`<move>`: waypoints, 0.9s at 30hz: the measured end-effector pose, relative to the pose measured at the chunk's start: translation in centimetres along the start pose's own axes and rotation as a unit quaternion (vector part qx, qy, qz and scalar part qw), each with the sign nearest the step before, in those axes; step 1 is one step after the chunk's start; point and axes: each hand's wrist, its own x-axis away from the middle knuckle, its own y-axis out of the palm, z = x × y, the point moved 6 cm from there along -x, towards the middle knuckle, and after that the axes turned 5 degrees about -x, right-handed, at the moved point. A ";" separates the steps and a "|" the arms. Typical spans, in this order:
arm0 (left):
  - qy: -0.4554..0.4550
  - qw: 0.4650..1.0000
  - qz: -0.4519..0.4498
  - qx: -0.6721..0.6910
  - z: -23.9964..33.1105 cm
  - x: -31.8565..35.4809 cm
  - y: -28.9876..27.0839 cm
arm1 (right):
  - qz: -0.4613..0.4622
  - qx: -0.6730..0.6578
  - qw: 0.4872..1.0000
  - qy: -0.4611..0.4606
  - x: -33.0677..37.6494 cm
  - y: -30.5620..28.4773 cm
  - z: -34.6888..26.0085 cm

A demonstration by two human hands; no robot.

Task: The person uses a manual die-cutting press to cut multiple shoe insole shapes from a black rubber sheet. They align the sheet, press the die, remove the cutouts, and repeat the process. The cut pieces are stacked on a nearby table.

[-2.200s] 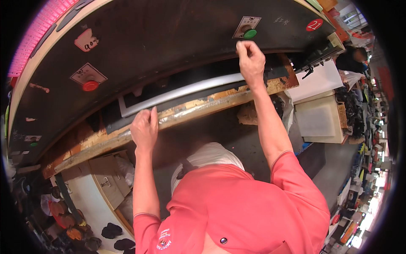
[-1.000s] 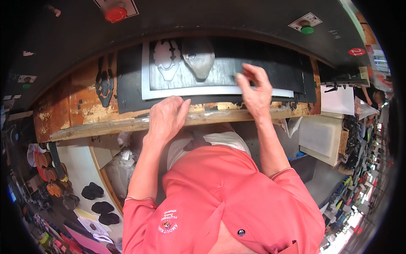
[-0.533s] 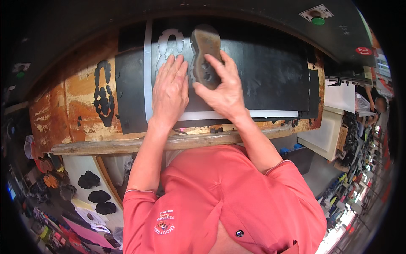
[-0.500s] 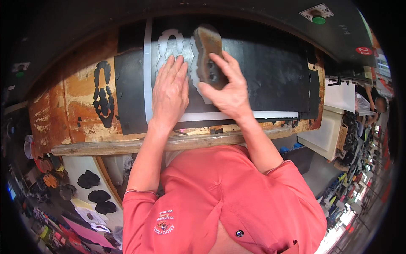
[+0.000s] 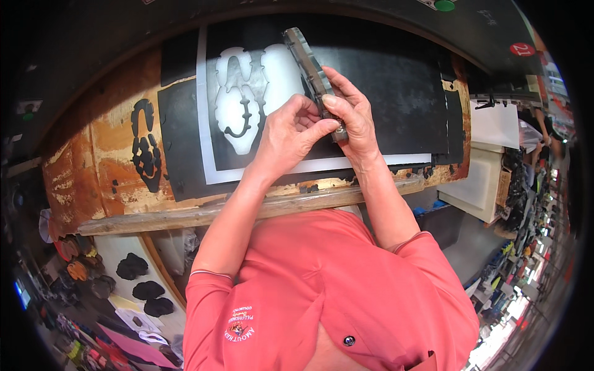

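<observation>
A sole-shaped cutting die [image 5: 314, 68] with a grey metal edge is tipped up on its narrow side above the black sheet [image 5: 396, 93]. My right hand [image 5: 357, 120] grips its near part, thumb on one face and fingers along the other. My left hand [image 5: 286, 137] is closed at the near end, thumb and curled fingertips against the die; part of the grip is hidden. In the sheet, left of the die, a sole-shaped cutout [image 5: 238, 111] shows white beneath. Next to it is a second cutout [image 5: 274, 71], partly covered by my left hand.
Black cut pieces [image 5: 146, 162] lie on the worn brown board [image 5: 80, 167] at left. A wooden rail [image 5: 154, 217] runs along the near edge. Overhead is a dark machine beam with a green button [image 5: 444, 5]. A white bin [image 5: 473, 185] stands at right.
The die has come up off the sheet and turned onto its side, baring the second cutout. My left hand has moved right, from resting flat on the sheet to the die.
</observation>
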 end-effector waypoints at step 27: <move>-0.153 0.896 0.413 -0.050 -5.6 13.4 -24.8 | 0.012 -0.003 0.999 -0.040 -0.4 -0.8 0.0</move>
